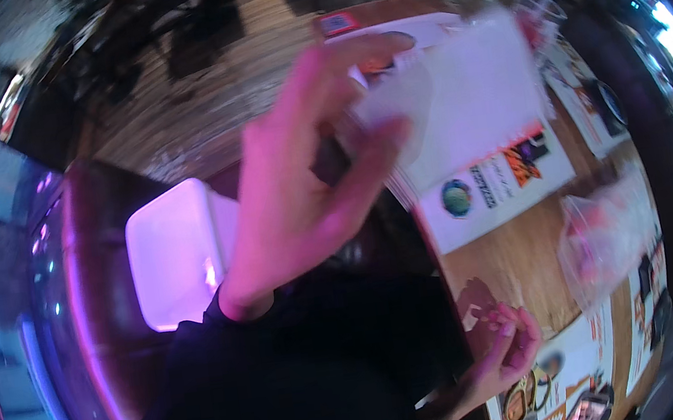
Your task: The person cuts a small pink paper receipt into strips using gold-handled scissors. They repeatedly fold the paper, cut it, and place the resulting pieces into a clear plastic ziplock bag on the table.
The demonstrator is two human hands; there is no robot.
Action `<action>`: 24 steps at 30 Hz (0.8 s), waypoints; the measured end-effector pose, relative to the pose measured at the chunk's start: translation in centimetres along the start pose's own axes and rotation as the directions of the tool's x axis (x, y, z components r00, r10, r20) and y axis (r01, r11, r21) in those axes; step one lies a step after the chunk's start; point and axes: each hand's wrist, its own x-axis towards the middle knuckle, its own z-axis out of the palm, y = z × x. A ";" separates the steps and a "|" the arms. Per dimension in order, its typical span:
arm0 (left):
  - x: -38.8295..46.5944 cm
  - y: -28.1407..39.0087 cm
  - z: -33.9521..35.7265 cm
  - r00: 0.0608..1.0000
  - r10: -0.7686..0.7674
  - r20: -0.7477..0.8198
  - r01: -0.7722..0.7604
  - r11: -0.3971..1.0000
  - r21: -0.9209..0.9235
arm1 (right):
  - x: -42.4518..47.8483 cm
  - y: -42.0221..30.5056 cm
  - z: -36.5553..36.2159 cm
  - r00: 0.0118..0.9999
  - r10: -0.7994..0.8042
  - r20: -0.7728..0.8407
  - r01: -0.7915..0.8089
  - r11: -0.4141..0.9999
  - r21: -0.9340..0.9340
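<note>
My left hand (306, 169), blurred, is raised in the middle of the view, thumb and fingers spread apart. Beyond its fingertips lies a stack of white sheets (473, 92) on a printed placemat or menu (471, 225); whether the fingertips touch the stack cannot be told. Nothing clearly shows between them. Lower right, my right hand (508, 346) is at the edge of the wooden table (501, 265), its fingers loosely curled; a small pale thing is near the fingertips, and whether they hold it is unclear. Eyeglasses (526, 394) lie on a printed sheet below that hand.
A clear plastic bag (610, 233) with pinkish contents lies on the table. At the far corner stands a clear cup with a straw (539, 15). A phone (588, 412) lies near the bottom. On the left, a white bin or box (175, 255) is beside a dark padded seat (108, 301).
</note>
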 end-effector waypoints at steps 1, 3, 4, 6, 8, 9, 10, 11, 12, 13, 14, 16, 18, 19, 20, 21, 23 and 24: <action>-0.3 0.7 -1.4 0.994 0.039 -0.106 -0.018 0.980 0.196 | 0.5 0.6 -0.6 0.998 -0.040 0.051 0.043 0.997 -0.061; -1.2 1.9 -5.6 0.957 0.210 -0.199 -0.051 0.799 0.599 | 0.6 0.6 -1.1 0.987 -0.100 0.126 0.118 0.983 -0.144; -1.7 2.5 -6.7 0.945 0.108 -0.307 0.142 0.712 0.687 | 0.7 0.7 -1.2 0.985 -0.109 0.134 0.128 0.981 -0.147; -2.9 3.3 -9.3 0.878 0.024 -0.478 0.439 0.358 0.824 | 0.8 0.4 -1.3 0.981 -0.121 0.149 0.144 0.977 -0.156; -5.6 2.8 -13.0 0.890 0.016 -0.456 0.451 0.123 0.884 | 0.8 0.0 -1.4 0.983 -0.094 0.155 0.124 0.973 -0.195; -6.2 2.5 -13.9 0.896 -0.061 -0.439 0.442 0.032 0.897 | 1.1 -0.1 -1.5 0.988 -0.091 0.126 0.118 0.968 -0.223; -6.6 2.1 -14.6 0.886 -0.186 -0.425 0.438 0.035 0.898 | 1.2 -0.2 -1.3 0.991 -0.059 0.123 0.078 0.985 -0.153; -7.0 1.5 -15.3 0.859 -0.309 -0.407 0.439 0.036 0.898 | 1.3 -0.2 -1.3 0.993 -0.032 0.113 0.043 0.995 -0.095; -7.3 -0.4 -15.4 0.823 -0.447 -0.350 0.418 0.058 0.907 | 1.6 0.0 -1.4 0.997 -0.008 0.083 0.012 0.999 -0.046; -8.2 -1.7 -15.2 0.783 -0.542 -0.305 0.393 0.051 0.918 | 2.0 0.3 -1.6 0.994 -0.065 0.089 0.078 0.985 -0.154; -8.7 -3.0 -15.2 0.758 -0.600 -0.257 0.362 0.058 0.931 | 1.8 -0.1 -1.6 0.995 -0.025 0.094 0.035 0.994 -0.106; -8.3 -8.0 -14.0 0.767 -0.626 -0.140 0.288 0.142 0.947 | 1.9 -1.1 -1.3 0.997 0.015 0.074 -0.011 0.998 -0.062; -9.5 -10.4 -13.6 0.799 -0.590 -0.116 0.265 0.173 0.949 | 1.8 -0.7 -2.6 0.986 0.007 0.166 -0.011 1.000 0.022; -9.0 -10.6 -13.6 0.828 -0.546 -0.123 0.259 0.179 0.949 | 2.0 -1.1 -3.3 0.980 0.011 0.200 -0.016 1.000 0.024; -8.2 -10.8 -13.1 0.865 -0.484 -0.133 0.251 0.189 0.949 | 2.2 -0.9 -3.9 0.985 -0.013 0.175 0.010 1.000 0.019; -7.4 -10.2 -12.4 0.908 -0.392 -0.151 0.248 0.210 0.946 | 2.4 -0.6 -4.8 0.992 -0.053 0.117 0.053 0.999 0.007; -5.4 -9.3 -10.3 0.968 -0.167 -0.187 0.236 0.358 0.903 | 3.1 -0.8 -6.4 0.989 -0.134 0.055 0.139 0.986 -0.097; -4.5 -9.1 -8.9 0.981 -0.091 -0.169 0.192 0.450 0.872 | 3.1 -1.4 -7.2 0.992 -0.121 0.015 0.122 0.970 -0.209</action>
